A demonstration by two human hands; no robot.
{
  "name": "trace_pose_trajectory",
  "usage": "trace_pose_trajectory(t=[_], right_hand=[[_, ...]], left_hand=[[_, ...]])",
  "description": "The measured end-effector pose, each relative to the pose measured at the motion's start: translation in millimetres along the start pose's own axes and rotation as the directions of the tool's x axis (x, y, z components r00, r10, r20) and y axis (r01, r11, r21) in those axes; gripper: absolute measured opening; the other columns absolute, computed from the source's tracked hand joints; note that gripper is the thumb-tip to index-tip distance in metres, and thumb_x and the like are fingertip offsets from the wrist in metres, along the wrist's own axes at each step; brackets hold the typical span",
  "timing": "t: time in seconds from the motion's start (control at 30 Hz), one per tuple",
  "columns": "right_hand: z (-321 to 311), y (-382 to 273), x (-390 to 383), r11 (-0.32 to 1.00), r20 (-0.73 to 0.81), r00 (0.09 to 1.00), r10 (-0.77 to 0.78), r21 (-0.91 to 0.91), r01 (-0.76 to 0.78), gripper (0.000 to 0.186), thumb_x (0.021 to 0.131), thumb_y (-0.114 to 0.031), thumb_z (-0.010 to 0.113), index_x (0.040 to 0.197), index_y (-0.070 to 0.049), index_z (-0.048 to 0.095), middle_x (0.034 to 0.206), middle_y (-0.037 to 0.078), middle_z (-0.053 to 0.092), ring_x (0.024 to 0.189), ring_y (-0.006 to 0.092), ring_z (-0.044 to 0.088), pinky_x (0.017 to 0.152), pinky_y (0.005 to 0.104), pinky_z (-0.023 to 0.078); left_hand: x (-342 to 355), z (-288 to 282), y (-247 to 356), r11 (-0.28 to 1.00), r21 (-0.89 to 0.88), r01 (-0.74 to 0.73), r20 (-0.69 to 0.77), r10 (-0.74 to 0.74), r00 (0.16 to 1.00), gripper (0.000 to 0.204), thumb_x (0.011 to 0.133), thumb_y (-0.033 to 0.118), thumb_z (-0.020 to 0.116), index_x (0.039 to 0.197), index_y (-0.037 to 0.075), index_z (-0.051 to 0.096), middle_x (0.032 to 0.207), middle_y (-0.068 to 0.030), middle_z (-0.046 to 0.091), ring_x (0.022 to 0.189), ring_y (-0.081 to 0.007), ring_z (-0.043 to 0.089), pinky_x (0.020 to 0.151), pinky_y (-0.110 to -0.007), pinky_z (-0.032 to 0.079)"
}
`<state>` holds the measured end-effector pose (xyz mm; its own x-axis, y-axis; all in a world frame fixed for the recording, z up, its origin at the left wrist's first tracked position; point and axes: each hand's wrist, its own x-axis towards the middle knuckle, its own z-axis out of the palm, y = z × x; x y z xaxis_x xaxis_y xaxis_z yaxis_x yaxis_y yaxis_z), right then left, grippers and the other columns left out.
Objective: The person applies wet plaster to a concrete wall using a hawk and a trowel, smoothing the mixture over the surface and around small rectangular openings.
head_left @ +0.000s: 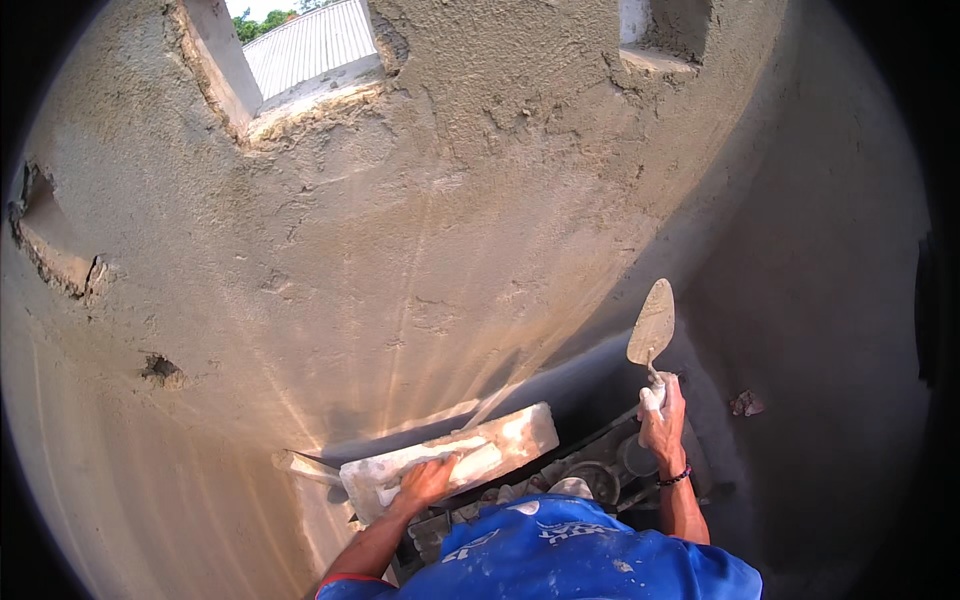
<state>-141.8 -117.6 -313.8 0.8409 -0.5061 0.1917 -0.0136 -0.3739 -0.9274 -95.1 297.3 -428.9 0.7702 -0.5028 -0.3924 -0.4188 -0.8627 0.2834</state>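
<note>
- Rough grey-tan wall (430, 230) directly ahead, with an open window sill (318, 95) at upper left, a corrugated roof (322, 45) visible beyond it, and a ragged hole (60, 235) at far left.
- Left hand (426, 484): closed around the handle bar (478, 464) of a long rectangular float (525, 428).
- Right hand (662, 425): wrapped around the grip of a pointed trowel (653, 325), blade upward.
- Float position: low, in front of the blue shirt (580, 550), near the foot of the wall, right end higher in view. Cannot tell whether touching the wall.
- Trowel position: right of the float and apart from it.
- For good float work, bear evenly on the full face, leading edge slightly raised, in long overlapping strokes.
- Grip near mid-length; with so long a face, expect either end to dig in under uneven pressure.
- Reserve the trowel for small areas and for scraping the float clean.
- Ease pressure beside broken edges; likely to crumble.
- Hold the trowel blade clear of the float during strokes.
- Float appearance: straight-edged, pale brown, blotched with lighter smears; material uncertain.
- Trowel appearance: leaf-shaped blade, thin neck, tan mortar film; no heap on the visible face.
</note>
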Motion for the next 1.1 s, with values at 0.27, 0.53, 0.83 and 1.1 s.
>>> trace_pose_trajectory(t=[0.27, 0.53, 0.83, 1.1], right_hand=[[22, -16, 13, 0.937, -0.191, 0.974, -0.121, 0.301, 0.175, 0.030, 0.093, -0.023, 0.060, 0.112, -0.002, 0.050, 0.073, 0.002, 0.048, 0.055, 0.0096, 0.049, 0.048, 0.0233, 0.043], [46, -11, 22, 0.909, -0.143, 0.977, -0.159, 0.365, 0.202, 0.039, 0.094, -0.034, 0.059, 0.116, -0.004, 0.049, 0.074, 0.001, 0.046, 0.055, 0.0075, 0.046, 0.046, 0.0226, 0.039], [88, -36, 41, 0.868, -0.084, 0.916, -0.393, 0.294, 0.400, 0.045, 0.092, -0.039, 0.063, 0.112, -0.001, 0.050, 0.070, 0.001, 0.045, 0.057, 0.0095, 0.047, 0.046, 0.0234, 0.039], [115, -72, 19, 0.897, 0.036, 0.927, -0.374, 0.270, 0.351, 0.046, 0.092, -0.042, 0.063, 0.110, -0.001, 0.051, 0.071, 0.001, 0.045, 0.058, 0.0092, 0.046, 0.047, 0.0239, 0.038]], left_hand=[[-50, -47, 18, 0.990, -0.114, -0.079, -0.563, 0.001, 0.827, 0.073, 0.079, 0.036, 0.076, 0.143, 0.014, 0.047, 0.110, -0.0192, 0.064, 0.090, -0.0380, 0.067, 0.077, -0.047, 0.056], [-48, -117, -6, 0.968, -0.069, -0.242, -0.992, -0.092, -0.082, 0.072, 0.075, 0.018, 0.083, 0.132, -0.010, 0.049, 0.116, -0.0240, 0.065, 0.098, -0.0338, 0.069, 0.085, -0.038, 0.056], [-79, -282, -13, 0.942, -0.182, -0.281, -0.944, -0.247, -0.218, 0.070, 0.082, 0.016, 0.074, 0.139, -0.007, 0.040, 0.107, -0.0282, 0.066, 0.098, -0.0385, 0.068, 0.084, -0.040, 0.053], [-29, -188, -39, 0.890, -0.325, -0.318, -0.919, -0.377, -0.114, 0.069, 0.087, 0.025, 0.072, 0.137, -0.008, 0.038, 0.108, -0.0312, 0.064, 0.099, -0.0421, 0.067, 0.085, -0.043, 0.053]])
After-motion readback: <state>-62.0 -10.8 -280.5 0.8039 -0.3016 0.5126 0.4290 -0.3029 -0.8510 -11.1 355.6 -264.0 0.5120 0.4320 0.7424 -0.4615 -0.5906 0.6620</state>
